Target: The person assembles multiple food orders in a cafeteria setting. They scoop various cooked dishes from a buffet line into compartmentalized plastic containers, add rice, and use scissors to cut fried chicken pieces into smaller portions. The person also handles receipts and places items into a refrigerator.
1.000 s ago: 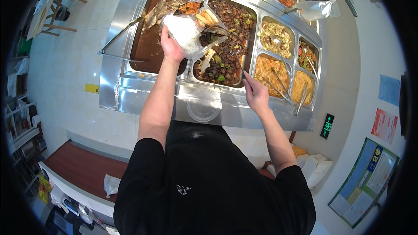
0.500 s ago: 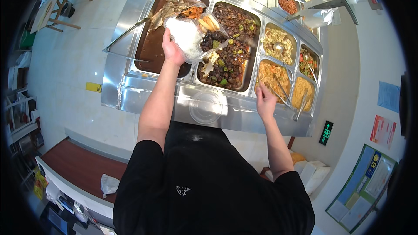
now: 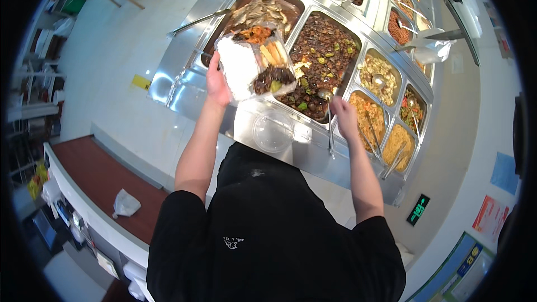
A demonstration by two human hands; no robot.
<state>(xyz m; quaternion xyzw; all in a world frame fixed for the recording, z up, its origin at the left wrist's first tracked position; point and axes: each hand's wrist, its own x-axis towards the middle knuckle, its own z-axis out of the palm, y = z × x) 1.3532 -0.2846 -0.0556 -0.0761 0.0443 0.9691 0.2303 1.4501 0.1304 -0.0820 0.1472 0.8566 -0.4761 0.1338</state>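
Observation:
My left hand (image 3: 218, 83) is closed on the left side of a clear plastic takeout box (image 3: 267, 94), held above the food counter. White rice (image 3: 236, 68) fills its left half. Orange shreds (image 3: 254, 34), yellow strips (image 3: 272, 53) and dark meat with a green piece (image 3: 274, 79) fill the other compartments. My right hand (image 3: 345, 116) is blurred, its fingers curled in and hard to read. Beside it a metal serving spoon (image 3: 330, 128) rests with its bowl in the tray of dark meat and peppers (image 3: 325, 39), its handle over the front edge.
A round clear lid (image 3: 273, 132) lies on the steel counter edge (image 3: 235, 126) before me. Fish in sauce (image 3: 263, 11) with tongs (image 3: 198, 22) sits at the left; smaller trays of noodles (image 3: 398, 148) and egg (image 3: 376, 70) at the right. A reddish-brown surface (image 3: 100, 182) is behind left.
The view has shifted, so the counter sits further right. The spoon now lies plainly in the dark meat tray beside my right hand. The box stays in my left hand, its dark meat lower right.

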